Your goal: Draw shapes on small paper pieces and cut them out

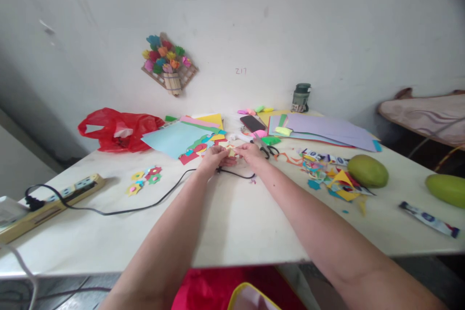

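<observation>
Power strip at left, bottle, two green fruits at right

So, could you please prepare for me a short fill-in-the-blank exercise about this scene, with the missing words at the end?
1. Of the left hand and the right hand, the ____ one is nearer the scissors.
2. The plastic bag is coloured ____.
3. The number of large green fruits in view is ____.
4. In this picture, the bouquet hangs to the ____ of the bottle.

Missing words: right; red; two; left.
</observation>
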The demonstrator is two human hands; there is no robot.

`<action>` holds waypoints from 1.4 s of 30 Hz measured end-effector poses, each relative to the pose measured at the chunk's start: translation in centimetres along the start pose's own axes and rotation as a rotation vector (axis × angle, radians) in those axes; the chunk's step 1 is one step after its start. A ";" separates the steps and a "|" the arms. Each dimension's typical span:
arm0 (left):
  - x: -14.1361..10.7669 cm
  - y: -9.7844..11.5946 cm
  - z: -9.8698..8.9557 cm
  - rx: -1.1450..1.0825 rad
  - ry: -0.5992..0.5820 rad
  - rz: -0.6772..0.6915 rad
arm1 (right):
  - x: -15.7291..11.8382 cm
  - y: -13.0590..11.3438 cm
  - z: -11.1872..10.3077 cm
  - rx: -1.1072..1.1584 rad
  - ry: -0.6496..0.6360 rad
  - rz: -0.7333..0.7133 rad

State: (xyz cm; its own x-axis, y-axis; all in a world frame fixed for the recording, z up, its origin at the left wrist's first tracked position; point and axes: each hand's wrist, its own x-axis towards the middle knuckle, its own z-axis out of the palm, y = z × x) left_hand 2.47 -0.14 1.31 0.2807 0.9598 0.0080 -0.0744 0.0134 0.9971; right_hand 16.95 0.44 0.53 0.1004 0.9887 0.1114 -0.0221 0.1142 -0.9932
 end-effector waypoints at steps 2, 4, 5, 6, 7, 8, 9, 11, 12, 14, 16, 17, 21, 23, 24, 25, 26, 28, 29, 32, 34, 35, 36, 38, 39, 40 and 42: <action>0.1 0.0 -0.1 -0.024 -0.007 -0.018 | 0.0 0.0 0.0 0.013 -0.006 0.001; 0.1 0.1 -0.1 -0.044 -0.013 -0.036 | 0.0 -0.1 -0.1 0.013 -0.012 0.006; 0.1 0.1 -0.1 -0.047 -0.014 -0.040 | -0.1 -0.1 -0.1 0.006 -0.013 0.007; 0.1 0.1 -0.1 -0.044 -0.014 -0.041 | -0.1 -0.2 -0.1 -0.004 -0.011 0.005; 0.1 0.1 -0.1 -0.035 -0.012 -0.039 | -0.2 -0.2 -0.1 -0.015 -0.011 0.001; 0.1 0.1 -0.1 -0.024 -0.010 -0.036 | -0.2 -0.2 -0.1 -0.024 -0.012 -0.004; 0.1 0.1 -0.1 -0.014 -0.008 -0.034 | -0.2 -0.2 -0.1 -0.030 -0.014 -0.011; 0.1 0.0 0.0 -0.003 -0.004 -0.033 | -0.3 -0.2 -0.1 -0.037 -0.018 -0.021; 0.1 0.0 0.0 -0.001 -0.002 -0.033 | -0.2 -0.2 -0.1 -0.038 -0.019 -0.023; 0.2 -0.1 -0.1 0.001 0.001 -0.034 | -0.2 -0.2 -0.1 -0.039 -0.012 -0.025; 0.3 -0.3 -0.1 0.006 0.002 -0.031 | -0.2 -0.1 -0.1 -0.042 -0.009 -0.027; 0.4 -0.3 -0.2 0.009 0.000 -0.028 | -0.1 -0.1 -0.1 -0.046 -0.010 -0.030; 0.5 -0.4 -0.2 0.011 -0.002 -0.018 | 0.0 0.1 -0.1 -0.060 -0.012 -0.038; 0.4 -0.4 -0.2 0.011 -0.004 -0.016 | 0.1 0.3 -0.1 -0.071 -0.014 -0.044; 0.4 -0.4 -0.2 0.011 -0.006 -0.017 | 0.2 0.4 -0.1 -0.080 -0.016 -0.050; 0.4 -0.4 -0.2 0.011 -0.009 -0.017 | 0.3 0.4 -0.1 -0.088 -0.016 -0.056; 0.4 -0.4 -0.2 0.011 -0.010 -0.016 | 0.3 0.5 -0.1 -0.096 -0.016 -0.062; 0.4 -0.4 -0.1 0.012 -0.009 -0.021 | 0.4 0.6 -0.2 -0.108 -0.015 -0.067; 0.4 -0.4 -0.1 0.012 -0.008 -0.023 | 0.4 0.6 -0.2 -0.112 -0.013 -0.067; 0.5 -0.4 -0.1 0.008 -0.004 -0.025 | 0.4 0.6 -0.2 -0.120 -0.021 -0.067; 0.5 -0.4 -0.1 0.008 -0.001 -0.025 | 0.3 0.5 -0.2 -0.104 -0.028 -0.073; 0.5 -0.4 -0.1 0.008 0.000 -0.025 | 0.2 0.4 -0.2 -0.093 -0.032 -0.076; 0.4 -0.4 -0.1 0.009 -0.001 -0.025 | 0.1 0.3 -0.2 -0.081 -0.036 -0.077; 0.4 -0.4 -0.1 0.006 -0.004 -0.023 | -0.1 0.0 -0.1 -0.054 -0.039 -0.064; 0.4 -0.4 -0.1 0.004 -0.006 -0.021 | -0.2 -0.1 -0.1 -0.037 -0.035 -0.050; 0.4 -0.4 -0.1 0.000 -0.006 -0.020 | -0.3 -0.2 -0.1 -0.019 -0.029 -0.033; 0.4 -0.4 -0.1 -0.005 -0.003 -0.020 | -0.4 -0.5 -0.1 0.013 -0.018 -0.002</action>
State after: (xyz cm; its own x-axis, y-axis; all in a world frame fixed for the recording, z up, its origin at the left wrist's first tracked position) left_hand 2.50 0.24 0.96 0.2854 0.9583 -0.0120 -0.0734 0.0344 0.9967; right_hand 17.06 -0.06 0.94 0.0822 0.9900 0.1144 -0.0351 0.1176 -0.9924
